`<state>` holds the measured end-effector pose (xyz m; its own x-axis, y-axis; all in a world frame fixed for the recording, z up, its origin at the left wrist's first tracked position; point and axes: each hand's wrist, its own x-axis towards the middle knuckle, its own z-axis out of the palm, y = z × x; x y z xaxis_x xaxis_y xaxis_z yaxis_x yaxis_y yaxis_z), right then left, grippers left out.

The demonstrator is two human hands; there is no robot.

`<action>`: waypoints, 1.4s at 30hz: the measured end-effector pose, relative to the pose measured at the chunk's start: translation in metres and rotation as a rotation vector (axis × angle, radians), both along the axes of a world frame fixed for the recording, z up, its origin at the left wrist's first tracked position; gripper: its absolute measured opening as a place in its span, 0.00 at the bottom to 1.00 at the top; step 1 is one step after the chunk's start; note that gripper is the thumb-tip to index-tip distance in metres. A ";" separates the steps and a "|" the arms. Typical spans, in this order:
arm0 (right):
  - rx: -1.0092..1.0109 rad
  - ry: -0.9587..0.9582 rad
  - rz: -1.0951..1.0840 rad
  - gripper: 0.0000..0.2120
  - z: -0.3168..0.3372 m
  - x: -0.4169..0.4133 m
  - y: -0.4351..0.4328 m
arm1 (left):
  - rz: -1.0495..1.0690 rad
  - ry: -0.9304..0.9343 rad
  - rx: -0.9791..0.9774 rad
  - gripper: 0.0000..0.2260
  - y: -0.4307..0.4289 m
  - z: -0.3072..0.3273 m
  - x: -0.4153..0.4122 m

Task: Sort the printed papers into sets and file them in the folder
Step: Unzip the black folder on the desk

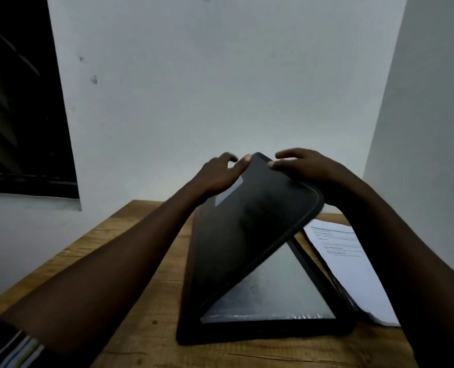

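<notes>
Head view: the folder (263, 330) lies on the wooden table (109, 261) straight ahead of the person, its long axis running away from them toward the wall. Its cover (247, 235) is hinged along the left long side and stands tilted up and over to the right, like a half-raised lid. Under it a clear sleeve (273, 293) shows on the open base.

Both hands are at the cover's far, raised end. The left hand (217, 173) pinches the upper corner, thumb on the near face and fingers curled round behind the edge. The right hand (305, 166) clasps the same top edge just beside it, thumb laid on the face. The frame is smeared there, so how far its fingers wrap behind the cover is probably a light hold, not a firm one. Neither hand has any paper in it.

The printed papers (350, 258) lie as a flat stack on the table to the right of the folder, touching or slipped just under its right edge, their long side roughly parallel to it. The right forearm passes directly over them.

As I judge it, the step in hand is opening the cover, with sorting not yet begun. The stack lies down and to the right of both grips, so the right hand is the nearer one to it. The left hand sits on the hinge side, where it could steady the cover.
</notes>
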<state>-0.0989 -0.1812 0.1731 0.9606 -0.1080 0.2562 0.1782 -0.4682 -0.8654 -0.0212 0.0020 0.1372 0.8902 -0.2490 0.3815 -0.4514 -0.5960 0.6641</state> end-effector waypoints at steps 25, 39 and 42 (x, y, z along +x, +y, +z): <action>-0.200 -0.006 0.285 0.21 -0.073 0.023 0.201 | 0.582 0.356 0.702 0.36 0.213 -0.009 0.015; -0.435 0.063 0.339 0.24 -0.122 0.045 0.174 | 0.578 0.454 0.492 0.35 0.240 -0.101 0.017; -0.557 0.039 0.258 0.25 -0.127 0.049 0.151 | 0.581 0.440 0.513 0.33 0.243 -0.106 0.022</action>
